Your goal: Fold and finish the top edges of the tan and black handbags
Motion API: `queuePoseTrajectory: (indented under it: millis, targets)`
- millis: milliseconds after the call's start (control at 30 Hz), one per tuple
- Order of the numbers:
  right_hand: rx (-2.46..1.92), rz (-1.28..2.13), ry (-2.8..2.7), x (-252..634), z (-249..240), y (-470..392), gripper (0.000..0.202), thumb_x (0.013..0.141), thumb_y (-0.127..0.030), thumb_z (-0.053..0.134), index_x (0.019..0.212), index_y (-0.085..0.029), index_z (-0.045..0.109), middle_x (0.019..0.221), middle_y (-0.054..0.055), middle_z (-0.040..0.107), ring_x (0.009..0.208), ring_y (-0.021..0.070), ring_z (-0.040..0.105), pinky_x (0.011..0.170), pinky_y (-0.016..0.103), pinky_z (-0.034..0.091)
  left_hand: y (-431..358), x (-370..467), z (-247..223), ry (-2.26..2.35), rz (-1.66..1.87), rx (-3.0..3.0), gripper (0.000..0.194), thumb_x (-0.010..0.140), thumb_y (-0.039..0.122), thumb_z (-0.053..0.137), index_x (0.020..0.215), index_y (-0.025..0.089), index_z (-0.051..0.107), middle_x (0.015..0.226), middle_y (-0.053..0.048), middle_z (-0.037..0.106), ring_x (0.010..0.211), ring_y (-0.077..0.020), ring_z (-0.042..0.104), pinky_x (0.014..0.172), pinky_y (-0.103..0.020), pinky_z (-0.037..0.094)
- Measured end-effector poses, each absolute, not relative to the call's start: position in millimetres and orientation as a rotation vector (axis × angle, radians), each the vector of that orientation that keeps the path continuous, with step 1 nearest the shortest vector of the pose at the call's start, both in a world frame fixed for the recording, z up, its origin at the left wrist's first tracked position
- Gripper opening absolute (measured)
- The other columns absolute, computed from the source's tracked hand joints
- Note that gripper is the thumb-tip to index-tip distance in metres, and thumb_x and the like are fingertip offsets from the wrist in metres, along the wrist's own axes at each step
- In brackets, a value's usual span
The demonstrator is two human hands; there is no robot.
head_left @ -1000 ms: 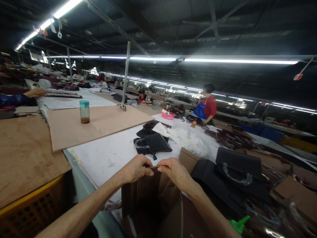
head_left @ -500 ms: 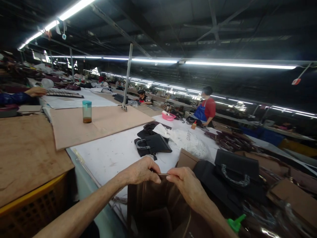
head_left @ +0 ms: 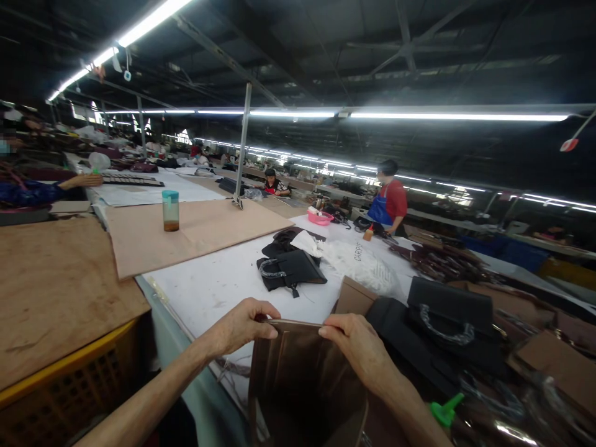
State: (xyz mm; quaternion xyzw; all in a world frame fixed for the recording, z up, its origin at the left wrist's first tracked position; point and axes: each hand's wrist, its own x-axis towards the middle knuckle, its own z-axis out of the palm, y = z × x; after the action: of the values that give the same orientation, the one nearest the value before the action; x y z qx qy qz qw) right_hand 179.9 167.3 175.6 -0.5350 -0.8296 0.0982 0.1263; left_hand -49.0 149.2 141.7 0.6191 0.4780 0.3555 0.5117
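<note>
Both hands pinch the far top edge of a brown bag (head_left: 302, 357) whose open mouth faces me. My left hand (head_left: 249, 329) grips that edge near its left corner, thumb inside and fingers over the rim. Toward the right end of the same edge, my right hand (head_left: 351, 341) pinches with thumb and index finger. The bag's inside is dark, and its bottom is hard to make out. Beyond the hands, a black handbag (head_left: 293, 268) with a plastic-wrapped handle lies on the white tabletop (head_left: 200, 295).
At right are a larger black handbag (head_left: 449, 310), brown pieces (head_left: 559, 366) and a green nozzle (head_left: 447, 410). A teal-lidded bottle (head_left: 171, 214) stands on a tan board (head_left: 223, 230). A yellow crate (head_left: 84, 372) sits at lower left. A co-worker in a blue apron (head_left: 382, 208) stands farther back.
My left hand has slid left along the rim, so the hands are farther apart. The bag's mouth now shows wider and the brown edge between the hands is longer.
</note>
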Motion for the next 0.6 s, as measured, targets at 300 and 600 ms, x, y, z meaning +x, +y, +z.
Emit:
queuePoseTrajectory:
  millis: [300,600]
  targets:
    - [-1.45,0.023,-2.673,157,176,174,0.012,0.079,-0.034,0.058,0.074,-0.024,0.064,0.073,0.001,0.066,0.072,0.0169,0.057,0.06,0.026,0.028,147,-41,138,1.132,0.961,1.54,0.019,0.062,0.027,0.063,0.072,0.011,0.063,0.062,0.002,0.051,0.06,-0.0111,0.041,0.055,-0.021,0.031]
    - [-1.256,0.306,-2.647,138,174,181,0.024,0.079,-0.029,0.054,0.057,-0.019,0.055,0.051,-0.004,0.046,0.054,0.0089,0.041,0.053,0.022,0.023,150,-37,129,1.103,1.061,1.328,0.026,0.056,0.029,0.066,0.073,0.01,0.068,0.061,0.0,0.056,0.062,-0.0133,0.045,0.062,-0.024,0.036]
